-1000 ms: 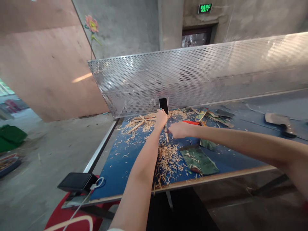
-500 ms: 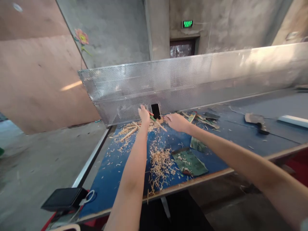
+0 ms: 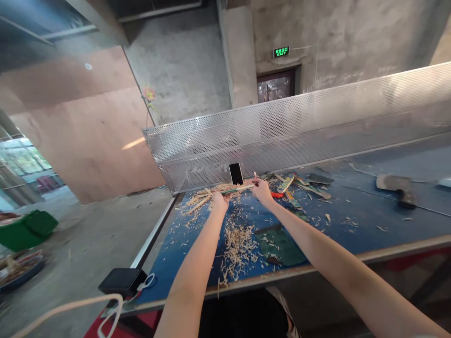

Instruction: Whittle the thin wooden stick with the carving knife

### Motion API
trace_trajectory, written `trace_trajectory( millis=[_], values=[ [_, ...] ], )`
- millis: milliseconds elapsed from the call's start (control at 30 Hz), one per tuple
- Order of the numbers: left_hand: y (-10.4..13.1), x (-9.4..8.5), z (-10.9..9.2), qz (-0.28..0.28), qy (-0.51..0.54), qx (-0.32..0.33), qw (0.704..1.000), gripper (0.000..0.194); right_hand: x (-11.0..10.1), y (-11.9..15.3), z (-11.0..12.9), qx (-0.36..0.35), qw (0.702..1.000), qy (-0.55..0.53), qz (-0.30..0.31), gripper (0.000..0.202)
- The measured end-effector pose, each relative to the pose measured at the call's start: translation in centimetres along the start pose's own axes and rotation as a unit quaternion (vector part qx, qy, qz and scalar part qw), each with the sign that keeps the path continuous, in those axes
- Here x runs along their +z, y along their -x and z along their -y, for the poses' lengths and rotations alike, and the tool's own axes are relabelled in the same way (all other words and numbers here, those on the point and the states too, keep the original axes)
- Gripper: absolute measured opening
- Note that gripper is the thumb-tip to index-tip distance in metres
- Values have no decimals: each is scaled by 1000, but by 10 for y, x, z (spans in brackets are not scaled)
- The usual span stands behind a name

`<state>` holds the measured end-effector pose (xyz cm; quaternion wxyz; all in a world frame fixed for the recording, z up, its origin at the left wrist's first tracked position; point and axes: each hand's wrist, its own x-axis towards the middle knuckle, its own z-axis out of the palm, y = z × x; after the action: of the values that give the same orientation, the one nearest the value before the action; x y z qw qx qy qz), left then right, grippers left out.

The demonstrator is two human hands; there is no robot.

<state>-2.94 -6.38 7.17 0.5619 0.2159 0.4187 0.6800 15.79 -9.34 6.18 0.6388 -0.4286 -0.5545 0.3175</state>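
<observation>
A thin wooden strip, green along part of its side and pale toward the right, spans the gap between my hands. My left hand is closed around its left end. At the pale right end, the fingers of my right hand are pinched together on the strip. A small reddish tip pokes up by the right fingers; what it belongs to is unclear. Just right of that wrist shows a red object, partly hidden by the hand. Curled wood shavings lie beneath and in front of both hands.
A phone leans against the perforated metal screen behind my hands. Painted wood scraps and a cleaver lie to the right. A dark green sheet lies near the front edge; a black box sits at the left corner.
Both hands now sit at the strip's ends, and the strip lies more level. Earlier, its right end pointed down, apart from my right hand. The view has shifted, and the red object now shows.
</observation>
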Motion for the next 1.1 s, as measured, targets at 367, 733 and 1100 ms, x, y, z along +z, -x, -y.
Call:
trace_trajectory(
  millis=[367,733,1100],
  values=[
    [11,-43,-5,-90,80,85,989,43,25,35,-9,107,951,-220,190,54],
    [29,-52,3,-44,-365,330,869,33,17,22,-9,93,956,-277,11,59],
    [77,-27,8,199,-432,238,847,20,20,31,-8,49,993,-89,66,60]
  ],
)
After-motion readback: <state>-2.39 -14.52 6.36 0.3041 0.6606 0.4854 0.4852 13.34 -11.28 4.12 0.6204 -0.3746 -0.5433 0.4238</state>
